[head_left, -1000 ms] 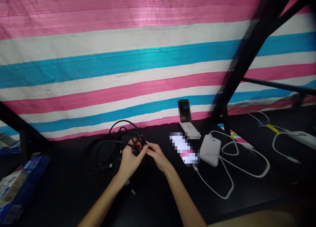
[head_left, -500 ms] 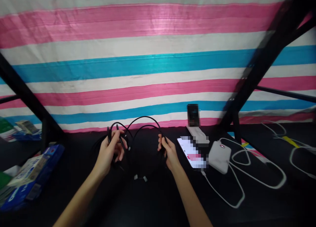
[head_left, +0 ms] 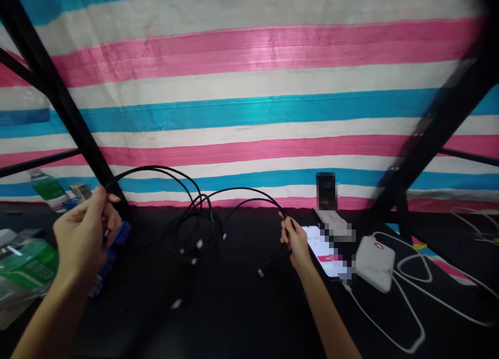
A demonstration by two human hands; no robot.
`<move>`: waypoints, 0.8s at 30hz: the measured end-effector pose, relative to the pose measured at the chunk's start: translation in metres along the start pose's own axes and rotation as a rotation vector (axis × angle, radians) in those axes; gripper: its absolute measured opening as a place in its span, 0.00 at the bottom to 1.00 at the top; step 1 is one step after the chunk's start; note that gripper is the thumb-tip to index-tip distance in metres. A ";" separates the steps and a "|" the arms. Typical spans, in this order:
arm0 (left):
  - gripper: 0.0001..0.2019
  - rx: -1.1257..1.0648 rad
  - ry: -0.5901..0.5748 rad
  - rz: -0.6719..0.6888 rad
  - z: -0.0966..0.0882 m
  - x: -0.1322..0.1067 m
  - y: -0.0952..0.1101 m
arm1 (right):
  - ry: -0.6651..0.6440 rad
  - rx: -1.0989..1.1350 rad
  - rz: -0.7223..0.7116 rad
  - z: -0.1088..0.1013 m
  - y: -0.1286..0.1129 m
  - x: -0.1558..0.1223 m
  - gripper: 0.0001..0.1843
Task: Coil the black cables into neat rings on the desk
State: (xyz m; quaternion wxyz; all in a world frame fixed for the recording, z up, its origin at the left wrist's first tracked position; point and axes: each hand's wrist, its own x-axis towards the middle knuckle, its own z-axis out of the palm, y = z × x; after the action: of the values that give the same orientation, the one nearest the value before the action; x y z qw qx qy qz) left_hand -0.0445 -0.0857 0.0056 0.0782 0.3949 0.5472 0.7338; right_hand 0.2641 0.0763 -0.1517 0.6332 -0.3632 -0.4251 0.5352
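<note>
Several black cables (head_left: 241, 189) with pale metal plugs stretch between my hands above a black table. My left hand (head_left: 86, 229), raised at the far left, is closed round the cables where they arch up to it. Nearer the phone, my right hand (head_left: 295, 239) pinches the other cable part between thumb and fingers. A cable plug (head_left: 261, 271) hangs just below and left of that hand. Between the hands the cables form a loose tangle of loops, with more plugs (head_left: 199, 243) dangling; some are blurred.
Right of my right hand lie a lit phone (head_left: 325, 252), a white power bank (head_left: 375, 263) and white cables (head_left: 423, 330). A small dark device (head_left: 326, 190) stands behind. Green-labelled bottles (head_left: 33, 260) and a blue package are at left. Black frame bars (head_left: 66, 114) flank a striped sheet.
My left hand has moved far left and up, drawing the black cables out between my hands. The view has shifted, and my right hand still grips its cables beside the phone.
</note>
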 end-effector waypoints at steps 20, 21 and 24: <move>0.22 0.717 -0.839 0.091 0.061 -0.045 -0.097 | 0.081 -0.109 0.446 0.001 0.035 -0.012 0.17; 0.22 0.833 -0.780 0.082 0.060 -0.042 -0.107 | 0.071 -0.112 0.448 0.000 0.037 -0.013 0.18; 0.23 1.010 -0.701 -0.002 0.055 -0.041 -0.138 | 0.044 -0.172 0.401 0.000 0.042 -0.015 0.20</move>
State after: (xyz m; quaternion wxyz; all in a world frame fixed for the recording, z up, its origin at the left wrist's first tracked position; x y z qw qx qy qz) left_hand -0.0241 -0.0130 -0.1293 0.0574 0.6005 0.7694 0.2101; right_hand 0.2473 0.0679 -0.1922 0.4898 -0.5047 -0.3744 0.6043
